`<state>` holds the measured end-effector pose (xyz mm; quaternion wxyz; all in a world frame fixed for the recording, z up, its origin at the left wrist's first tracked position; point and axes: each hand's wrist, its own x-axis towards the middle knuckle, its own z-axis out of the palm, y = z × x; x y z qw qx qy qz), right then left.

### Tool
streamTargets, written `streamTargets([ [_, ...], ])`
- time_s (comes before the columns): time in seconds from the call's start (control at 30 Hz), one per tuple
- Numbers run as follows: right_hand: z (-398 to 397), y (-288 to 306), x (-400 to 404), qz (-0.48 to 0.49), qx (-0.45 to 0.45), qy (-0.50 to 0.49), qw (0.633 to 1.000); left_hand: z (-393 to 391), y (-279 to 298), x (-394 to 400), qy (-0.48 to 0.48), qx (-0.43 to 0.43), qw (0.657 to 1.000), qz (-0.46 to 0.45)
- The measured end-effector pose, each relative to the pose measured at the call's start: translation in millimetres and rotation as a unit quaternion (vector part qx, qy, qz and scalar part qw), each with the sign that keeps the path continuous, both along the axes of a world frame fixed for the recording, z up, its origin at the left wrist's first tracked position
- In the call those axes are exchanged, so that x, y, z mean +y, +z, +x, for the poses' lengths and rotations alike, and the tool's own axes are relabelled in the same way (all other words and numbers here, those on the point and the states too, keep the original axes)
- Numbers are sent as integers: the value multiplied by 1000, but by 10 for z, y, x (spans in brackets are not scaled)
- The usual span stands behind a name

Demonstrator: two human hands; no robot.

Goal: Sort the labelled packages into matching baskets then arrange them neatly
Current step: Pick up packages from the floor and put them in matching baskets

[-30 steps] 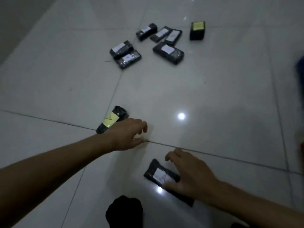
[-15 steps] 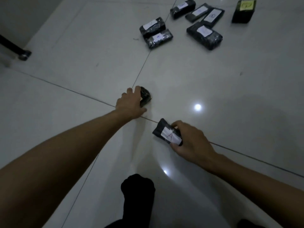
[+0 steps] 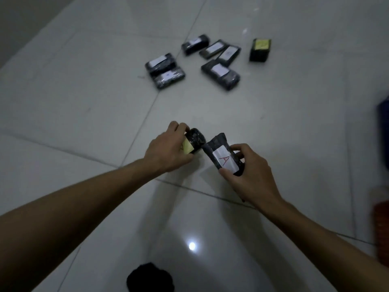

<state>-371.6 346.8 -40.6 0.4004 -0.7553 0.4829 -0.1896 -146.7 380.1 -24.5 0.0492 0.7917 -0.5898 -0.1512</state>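
Sorting had barely begun: the left hand (image 3: 166,150) gripped a yellow-labelled package (image 3: 194,142), the right hand (image 3: 250,175) an A-labelled package (image 3: 223,157); seven packages (image 3: 220,73) lay unsorted on the floor (image 3: 84,91) at upper centre.

Two held packages (image 3: 210,150) side by side; loose packages (image 3: 220,73) behind
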Motion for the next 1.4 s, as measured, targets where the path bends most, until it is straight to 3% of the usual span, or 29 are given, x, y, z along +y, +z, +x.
streamTargets([
  [0.3,-1718,642,-456,-69,-52,-264,961,-1719,592,-1314,-220,77,966,-109],
  [0.63,-3943,881,308,-70,38,-502,861,-4477,789,-1332,-470,201,851,-119],
  [0.73,-4315,783,436,-33,94,-518,849,-4948,712,-1221,-520,178,831,-87],
  [0.9,-4541,617,459,29,120,-526,841,-5216,469,-1227,-495,240,835,-1],
  [1.07,-4572,344,409,79,126,-514,845,-5296,294,-1355,-520,161,837,-57],
  [1.27,-4637,255,335,61,149,-527,835,-5563,217,-1442,-558,102,821,-67],
  [1.4,-4711,251,310,30,168,-537,826,-5641,172,-1482,-572,116,812,1],
])
